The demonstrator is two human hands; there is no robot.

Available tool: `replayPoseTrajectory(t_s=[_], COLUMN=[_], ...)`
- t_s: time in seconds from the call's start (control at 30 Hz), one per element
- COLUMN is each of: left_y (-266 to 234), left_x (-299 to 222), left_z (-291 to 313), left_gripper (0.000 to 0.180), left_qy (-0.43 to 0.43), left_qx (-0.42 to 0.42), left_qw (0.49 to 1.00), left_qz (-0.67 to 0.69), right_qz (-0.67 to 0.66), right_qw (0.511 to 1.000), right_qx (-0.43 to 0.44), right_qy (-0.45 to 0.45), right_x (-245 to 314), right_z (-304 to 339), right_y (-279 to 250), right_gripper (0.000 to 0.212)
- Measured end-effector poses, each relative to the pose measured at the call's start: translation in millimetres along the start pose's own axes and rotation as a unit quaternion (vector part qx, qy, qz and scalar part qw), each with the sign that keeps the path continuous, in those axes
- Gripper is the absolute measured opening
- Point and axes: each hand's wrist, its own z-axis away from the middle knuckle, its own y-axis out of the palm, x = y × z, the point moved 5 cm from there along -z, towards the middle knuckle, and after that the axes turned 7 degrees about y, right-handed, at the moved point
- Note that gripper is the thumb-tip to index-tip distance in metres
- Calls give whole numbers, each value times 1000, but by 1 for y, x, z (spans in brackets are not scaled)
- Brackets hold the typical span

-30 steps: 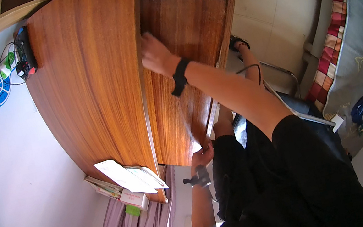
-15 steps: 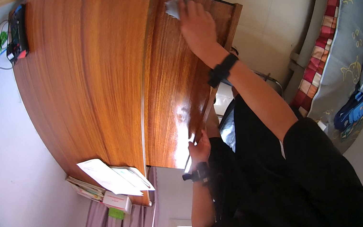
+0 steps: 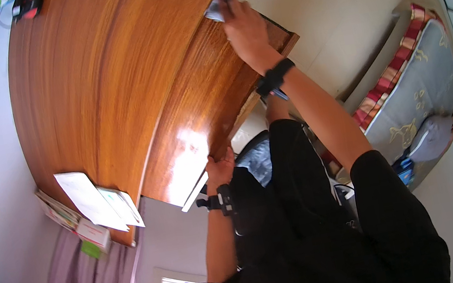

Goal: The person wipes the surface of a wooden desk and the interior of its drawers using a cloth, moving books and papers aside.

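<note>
Head view: at twelve o'clock of the wooden panel [image 3: 195,86], my right hand [image 3: 246,32] grasps a grey cloth [image 3: 214,11]; my left hand [image 3: 220,170], at six, has unclear grip. What remains, I cannot tell.

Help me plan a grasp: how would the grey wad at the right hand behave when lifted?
The grey wad, bunched at the right hand, is probably floppy, given its creases. Being small, it's likely light; its uneven shape should resist rolling.
</note>
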Motion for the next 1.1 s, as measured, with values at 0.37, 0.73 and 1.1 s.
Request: replayPoseTrajectory(t_s=[0.37,0.73,1.1], left_y=[12,14,6], left_x=[13,18,19], left_z=[-2,6,-4], left_gripper=[55,55,55], left_qy=[33,8,28], left_qx=[-8,-29,-58], left_qw=[999,999,998], left_qz=[-2,25,14], right_qz=[-81,-134,-28], right_qw=[992,974,973], right_qx=[92,178,103], right_qy=[-22,40,-205], right_x=[24,-36,43], right_z=[61,35,59], right_y=[-45,10,-6], right_gripper=[57,57,63])
